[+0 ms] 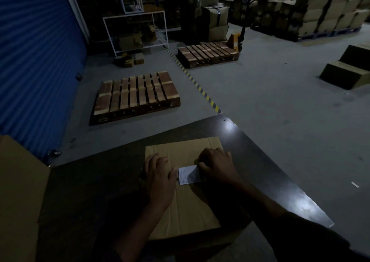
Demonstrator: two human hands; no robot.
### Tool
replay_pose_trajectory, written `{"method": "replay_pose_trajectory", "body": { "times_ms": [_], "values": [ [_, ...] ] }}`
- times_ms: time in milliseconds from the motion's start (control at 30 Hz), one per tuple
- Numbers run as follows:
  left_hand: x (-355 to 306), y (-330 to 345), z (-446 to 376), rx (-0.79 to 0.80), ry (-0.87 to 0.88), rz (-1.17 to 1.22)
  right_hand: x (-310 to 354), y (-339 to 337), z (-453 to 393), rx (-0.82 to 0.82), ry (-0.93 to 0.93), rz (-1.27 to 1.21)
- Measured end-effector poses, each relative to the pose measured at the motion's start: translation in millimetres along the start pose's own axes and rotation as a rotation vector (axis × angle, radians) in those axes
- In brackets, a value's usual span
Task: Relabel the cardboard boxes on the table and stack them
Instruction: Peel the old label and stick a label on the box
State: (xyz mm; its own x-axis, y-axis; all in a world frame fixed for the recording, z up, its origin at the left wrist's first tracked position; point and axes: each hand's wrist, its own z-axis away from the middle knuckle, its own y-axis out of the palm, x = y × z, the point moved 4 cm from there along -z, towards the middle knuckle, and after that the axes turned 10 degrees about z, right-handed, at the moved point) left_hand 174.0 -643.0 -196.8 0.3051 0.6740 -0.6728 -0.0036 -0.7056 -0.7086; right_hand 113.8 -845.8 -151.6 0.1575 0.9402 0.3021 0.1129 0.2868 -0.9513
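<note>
Dim warehouse, grey concrete floor, blue roller shutter (pixel 34 61) on the left. Dark glossy table (pixel 270 173) in the foreground, glare patches on its right edge.

One flat cardboard box (pixel 186 207) lies on the table in front of the person, plain brown, top face up, with faint crease lines running lengthwise and a notch at the far right corner. One white label (pixel 187 174) sits on its top face toward the far right part, small printed text, partly in the shadow of a hand.

Left hand (pixel 158 179) rests palm down on the box top, just left of the label, fingers loosely bent with the tips on the cardboard, gripping nothing. Right hand (pixel 217 166) is at the label's right edge, fingers curled down onto that edge; whether they pinch the label or only press it, I cannot tell.

A second, larger cardboard box (pixel 20 191) stands at the table's left end, only part in view.

Floor count: two wooden pallets, a near pallet (pixel 136 93) and a far pallet (pixel 208 53), the far one with a yellow pallet jack (pixel 235 41) at its right end. One yellow-black hazard stripe (pixel 200 87) runs between them. White wire rack (pixel 136 31) at back left. Stacked cartons on pallets (pixel 320 11) at back right, too many to count. Two low cartons (pixel 348 69) on the floor at right.
</note>
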Motion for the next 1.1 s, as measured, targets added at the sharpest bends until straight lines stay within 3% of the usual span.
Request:
{"method": "replay_pose_trajectory", "body": {
  "times_ms": [533,867,1100],
  "values": [
    [8,4,-3,-0.006,0.04,0.038,3,-9,-22,0.3,-0.046,0.301],
    [4,0,-2,0.013,0.017,0.046,-5,-10,-7,0.183,-0.099,0.006],
    [5,-4,-1,0.003,0.023,0.091,-12,-8,6,0.155,-0.152,-0.352]
  ]
}}
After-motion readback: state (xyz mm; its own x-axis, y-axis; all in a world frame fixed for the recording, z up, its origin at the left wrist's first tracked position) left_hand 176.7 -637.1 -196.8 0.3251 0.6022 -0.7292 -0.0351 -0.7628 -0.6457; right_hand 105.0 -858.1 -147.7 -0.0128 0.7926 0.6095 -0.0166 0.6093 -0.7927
